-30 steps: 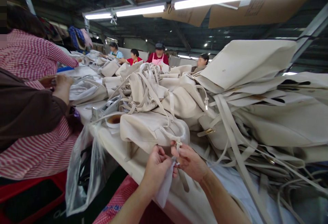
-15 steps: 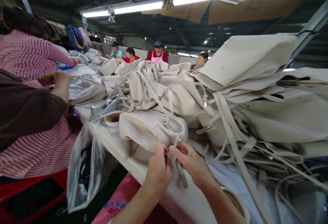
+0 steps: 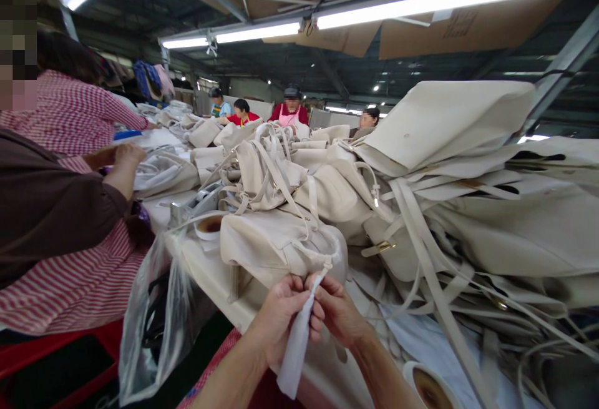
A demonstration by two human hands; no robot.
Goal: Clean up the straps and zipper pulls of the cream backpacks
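— What are the two hands doing?

— The left hand point(image 3: 281, 312) and the right hand point(image 3: 337, 310) meet low in the middle. Both pinch a white strip point(image 3: 296, 346) that hangs down between them. It lies at the front of a cream bag point(image 3: 276, 243) near the table point(image 3: 210, 268) edge.

— Can you see where the strip ends?

— The bottom end, yes. The top is hidden by the fingers, so I cannot tell if it joins the bag's little tab point(image 3: 326, 265).

— What is hard to see?

— The big pile of bags point(image 3: 444, 209) on the right runs out of the picture. A clear plastic bag point(image 3: 154, 321) hangs at the table side; the dark thing inside is not clear. A person in a striped shirt point(image 3: 70, 209) on the left is cut off. A small cup point(image 3: 208, 226) peeks out behind the bag.
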